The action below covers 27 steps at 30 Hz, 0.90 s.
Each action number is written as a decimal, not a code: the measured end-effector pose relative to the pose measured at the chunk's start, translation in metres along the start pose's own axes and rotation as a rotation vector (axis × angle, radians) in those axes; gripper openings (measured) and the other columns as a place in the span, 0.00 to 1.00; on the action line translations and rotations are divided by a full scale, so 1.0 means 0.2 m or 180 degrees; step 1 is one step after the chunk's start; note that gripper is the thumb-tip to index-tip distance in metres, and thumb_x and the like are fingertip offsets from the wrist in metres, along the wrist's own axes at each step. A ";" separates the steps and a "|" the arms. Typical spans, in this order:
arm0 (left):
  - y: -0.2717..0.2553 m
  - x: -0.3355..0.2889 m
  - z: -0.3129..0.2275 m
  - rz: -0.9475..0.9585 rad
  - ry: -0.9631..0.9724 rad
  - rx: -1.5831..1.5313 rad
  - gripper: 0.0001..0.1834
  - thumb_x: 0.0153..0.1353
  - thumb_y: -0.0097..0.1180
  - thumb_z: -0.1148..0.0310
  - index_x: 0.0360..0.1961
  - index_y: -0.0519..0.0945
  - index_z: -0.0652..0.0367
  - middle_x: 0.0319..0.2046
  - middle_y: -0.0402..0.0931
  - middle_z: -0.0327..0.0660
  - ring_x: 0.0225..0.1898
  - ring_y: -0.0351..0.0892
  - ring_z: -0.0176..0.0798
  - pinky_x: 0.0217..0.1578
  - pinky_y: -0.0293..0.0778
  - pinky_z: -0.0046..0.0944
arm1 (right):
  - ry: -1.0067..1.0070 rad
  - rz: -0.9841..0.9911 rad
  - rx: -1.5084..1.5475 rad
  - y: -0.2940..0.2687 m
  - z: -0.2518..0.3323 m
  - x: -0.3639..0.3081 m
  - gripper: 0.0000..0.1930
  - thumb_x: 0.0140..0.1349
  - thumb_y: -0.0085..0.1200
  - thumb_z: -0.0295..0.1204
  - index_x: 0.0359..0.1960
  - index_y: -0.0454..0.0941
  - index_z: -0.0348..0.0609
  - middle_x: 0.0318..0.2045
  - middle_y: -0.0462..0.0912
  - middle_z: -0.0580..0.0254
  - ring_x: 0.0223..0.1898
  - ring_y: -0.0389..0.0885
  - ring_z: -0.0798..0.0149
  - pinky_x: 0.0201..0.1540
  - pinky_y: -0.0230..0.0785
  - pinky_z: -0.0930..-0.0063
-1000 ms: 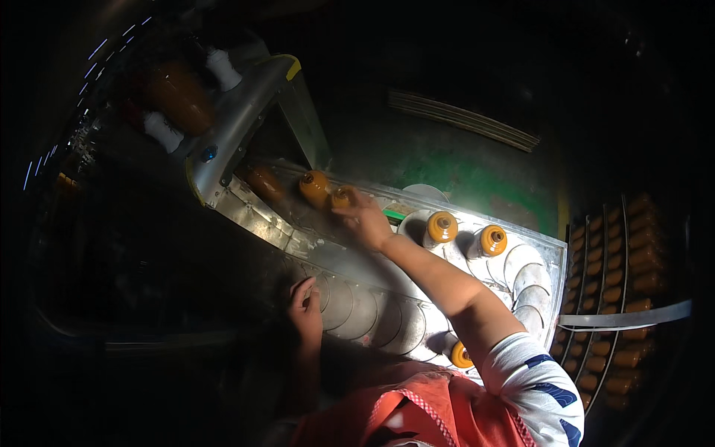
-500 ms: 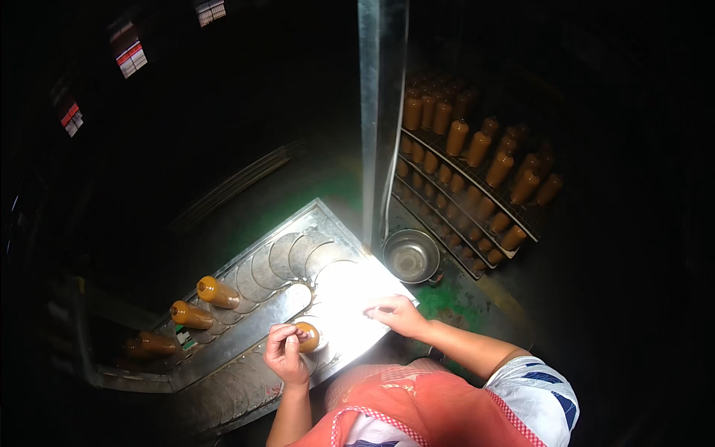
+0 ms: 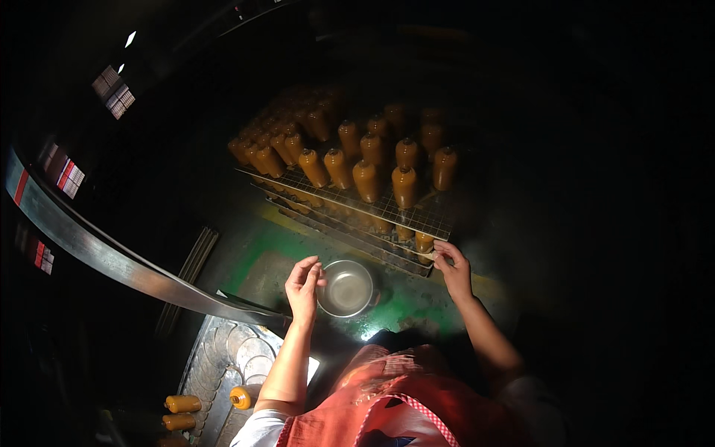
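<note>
My left hand (image 3: 304,287) is raised beside a round metal basin (image 3: 347,288), its fingers curled together and no object showing in them. At the right front corner of a wire-mesh rack (image 3: 335,195), my right hand (image 3: 454,270) has its fingers bent close to a glossy orange-brown bottle-shaped piece (image 3: 424,242) on a lower level. Whether they touch it or hold the rack's edge is hidden. Several similar bottle-shaped pieces (image 3: 366,181) stand upright on the rack's top level. Another bottle-shaped piece (image 3: 242,396) is on the conveyor, beside my left forearm.
A conveyor of overlapping curved metal plates (image 3: 216,350) lies at the lower left, with more orange-brown pieces (image 3: 182,404) on it. A bent-looking metal post (image 3: 134,272) crosses the left side. Long bars (image 3: 188,279) lie behind it. The floor (image 3: 279,242) is partly green.
My view has turned right, from the conveyor to the rack. My left hand has left the piece on the conveyor, and my right hand has moved to the rack's corner.
</note>
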<state>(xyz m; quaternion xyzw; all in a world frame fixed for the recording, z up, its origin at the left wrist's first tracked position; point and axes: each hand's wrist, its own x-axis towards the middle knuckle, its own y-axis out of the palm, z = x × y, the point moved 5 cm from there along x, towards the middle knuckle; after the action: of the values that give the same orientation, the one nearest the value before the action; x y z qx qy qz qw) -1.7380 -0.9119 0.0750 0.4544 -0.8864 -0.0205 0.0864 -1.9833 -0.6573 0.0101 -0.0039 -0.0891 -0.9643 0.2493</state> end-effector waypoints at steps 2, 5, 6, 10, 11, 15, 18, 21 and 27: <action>0.18 0.30 0.08 -0.0029 -0.0137 -0.0050 0.12 0.69 0.56 0.74 0.51 0.80 0.63 0.40 0.80 0.37 0.39 0.79 0.29 0.36 0.76 0.27 | -0.0168 -0.0137 -0.0171 -0.16 0.00 0.19 0.18 0.64 0.61 0.25 0.56 0.79 0.42 0.46 0.82 0.63 0.44 0.76 0.72 0.53 0.70 0.76; 0.34 0.78 0.33 0.0037 0.0263 0.0442 0.11 0.67 0.57 0.74 0.49 0.82 0.63 0.43 0.81 0.38 0.44 0.79 0.31 0.43 0.75 0.30 | -0.0293 -0.0271 -0.0478 -0.25 0.07 0.48 0.19 0.63 0.63 0.28 0.56 0.79 0.44 0.50 0.81 0.64 0.49 0.76 0.72 0.53 0.70 0.76; 0.40 0.94 0.40 0.0027 0.0490 0.0738 0.11 0.66 0.58 0.74 0.49 0.83 0.63 0.44 0.81 0.39 0.46 0.79 0.33 0.46 0.74 0.31 | -0.0357 -0.0272 -0.0619 -0.23 0.13 0.58 0.19 0.63 0.63 0.28 0.56 0.80 0.45 0.51 0.81 0.65 0.50 0.75 0.73 0.53 0.70 0.76; 0.79 1.42 0.51 0.0175 0.1121 0.1771 0.11 0.56 0.65 0.72 0.42 0.87 0.54 0.55 0.78 0.46 0.58 0.73 0.49 0.60 0.67 0.43 | -0.1225 -0.0267 -0.2068 -0.23 0.15 1.12 0.21 0.62 0.64 0.29 0.57 0.79 0.43 0.56 0.79 0.57 0.56 0.76 0.59 0.61 0.66 0.67; 0.86 1.53 0.57 0.0354 0.0996 0.1725 0.12 0.54 0.67 0.71 0.41 0.88 0.52 0.57 0.77 0.44 0.59 0.70 0.49 0.61 0.66 0.44 | -0.1494 -0.0334 -0.2041 -0.23 0.10 1.27 0.21 0.60 0.65 0.30 0.56 0.80 0.44 0.58 0.78 0.54 0.57 0.76 0.56 0.62 0.66 0.64; 1.06 1.77 0.75 0.1243 0.1126 0.1664 0.11 0.53 0.66 0.76 0.39 0.87 0.56 0.38 0.84 0.43 0.44 0.80 0.44 0.49 0.74 0.39 | -0.1444 -0.0467 -0.2969 -0.15 0.01 1.79 0.20 0.59 0.65 0.27 0.54 0.81 0.47 0.63 0.73 0.57 0.57 0.76 0.57 0.60 0.69 0.64; 1.16 1.76 0.68 0.1726 0.0887 0.1593 0.10 0.54 0.66 0.78 0.38 0.87 0.59 0.29 0.79 0.39 0.28 0.78 0.36 0.32 0.74 0.33 | -0.0624 -0.0163 -0.1484 -0.22 -0.12 2.02 0.19 0.59 0.65 0.27 0.54 0.81 0.46 0.60 0.75 0.59 0.53 0.78 0.63 0.55 0.72 0.71; 1.09 1.81 0.73 0.1587 0.0733 0.1408 0.12 0.53 0.68 0.77 0.40 0.87 0.56 0.26 0.79 0.38 0.23 0.75 0.31 0.27 0.72 0.31 | -0.1057 -0.0096 -0.1868 -0.15 -0.16 2.08 0.17 0.59 0.64 0.24 0.51 0.82 0.44 0.37 0.78 0.67 0.32 0.72 0.74 0.36 0.68 0.77; 1.39 1.77 0.54 0.3658 -0.0001 0.2006 0.30 0.54 0.71 0.62 0.60 0.77 0.45 0.29 0.82 0.39 0.28 0.82 0.34 0.33 0.79 0.35 | -0.0263 -0.0464 -0.1524 -0.16 -0.16 2.34 0.28 0.59 0.65 0.28 0.62 0.71 0.41 0.21 0.76 0.66 0.24 0.72 0.74 0.31 0.67 0.76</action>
<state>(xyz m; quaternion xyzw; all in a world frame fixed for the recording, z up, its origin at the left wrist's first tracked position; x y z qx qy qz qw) -2.1826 -1.0401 0.0484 -0.0880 -0.9516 0.2897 -0.0538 -2.4072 -0.8592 -0.0019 -0.0959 0.1318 -0.9724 0.1673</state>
